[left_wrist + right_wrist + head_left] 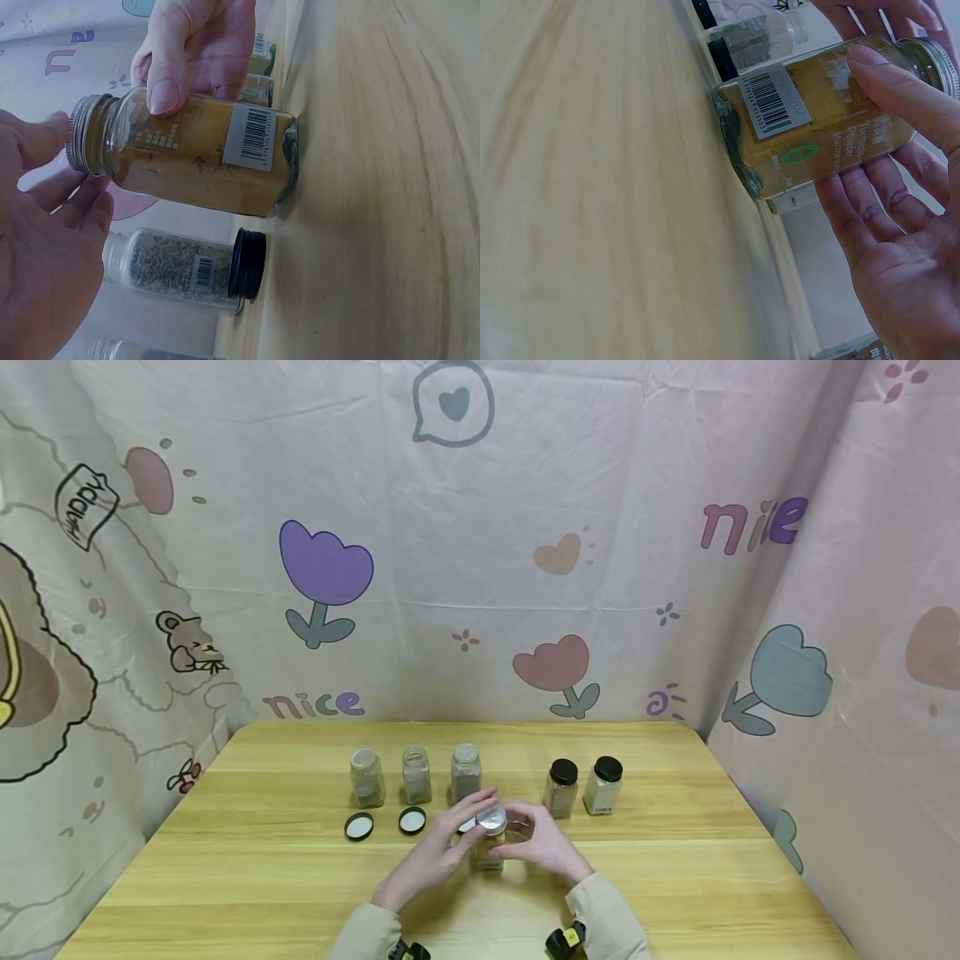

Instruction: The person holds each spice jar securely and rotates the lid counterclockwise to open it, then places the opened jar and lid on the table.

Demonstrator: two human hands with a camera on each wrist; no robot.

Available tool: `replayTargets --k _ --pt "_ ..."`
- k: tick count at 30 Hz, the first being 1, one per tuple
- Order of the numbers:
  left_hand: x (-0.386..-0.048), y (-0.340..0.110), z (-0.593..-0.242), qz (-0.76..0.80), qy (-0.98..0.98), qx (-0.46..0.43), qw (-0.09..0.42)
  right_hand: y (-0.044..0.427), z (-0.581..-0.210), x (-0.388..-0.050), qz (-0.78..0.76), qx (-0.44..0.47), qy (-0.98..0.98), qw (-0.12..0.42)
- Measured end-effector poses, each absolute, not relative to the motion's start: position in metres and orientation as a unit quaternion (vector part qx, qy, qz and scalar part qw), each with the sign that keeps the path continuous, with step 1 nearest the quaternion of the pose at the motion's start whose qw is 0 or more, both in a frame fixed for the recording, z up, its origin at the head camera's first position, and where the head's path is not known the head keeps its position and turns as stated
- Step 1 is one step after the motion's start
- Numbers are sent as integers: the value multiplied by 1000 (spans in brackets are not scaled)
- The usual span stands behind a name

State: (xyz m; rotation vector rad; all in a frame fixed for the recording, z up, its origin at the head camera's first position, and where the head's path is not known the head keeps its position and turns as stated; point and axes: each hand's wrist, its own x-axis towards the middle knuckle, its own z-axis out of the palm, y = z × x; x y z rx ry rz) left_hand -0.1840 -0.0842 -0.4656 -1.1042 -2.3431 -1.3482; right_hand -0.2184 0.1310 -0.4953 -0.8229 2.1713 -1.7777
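Note:
Upright on the wooden table stands a glass spice jar [491, 862] of yellow-brown powder, labelled turmeric powder in the right wrist view. My right hand [546, 843] grips its body, thumb on one side and fingers on the other. At the top, the thumb and fingers of my left hand [435, 852] pinch the ribbed silver lid [88, 135]. Just behind is an uncapped jar of grey, coarse contents [176, 266]; a black lid [247, 264] lies in front of it, partly hidden by my left hand in the head view.
Two more uncapped jars [367, 781] [416, 777] stand at the back left, with upturned black lids [358, 827] [412, 821] before them. Black-capped jars [561, 789] [603, 787] stand at the right. A printed curtain [465, 543] hangs behind the table [262, 877].

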Motion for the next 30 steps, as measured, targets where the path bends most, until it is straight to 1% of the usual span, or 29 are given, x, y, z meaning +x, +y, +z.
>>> replayTargets --k 3,5,11,14,22,30 --pt "-183 -84 -464 -458 -797 -381 99 131 -496 -219 -604 -281 738 107" --pt "-183 -84 -463 -458 -797 -380 99 131 -495 -219 -604 -282 738 106" --pt "-184 -80 -466 -461 -800 -363 127 131 -495 -218 -605 -281 737 108" --pt "-184 -79 -467 -463 -803 -352 130 132 -495 -218 -604 -282 737 108" --pt "-182 -82 -464 -471 -798 -362 103 132 -496 -218 -602 -282 739 107" --pt "-183 -84 -462 -456 -795 -388 97 132 -495 -218 -603 -280 740 107"
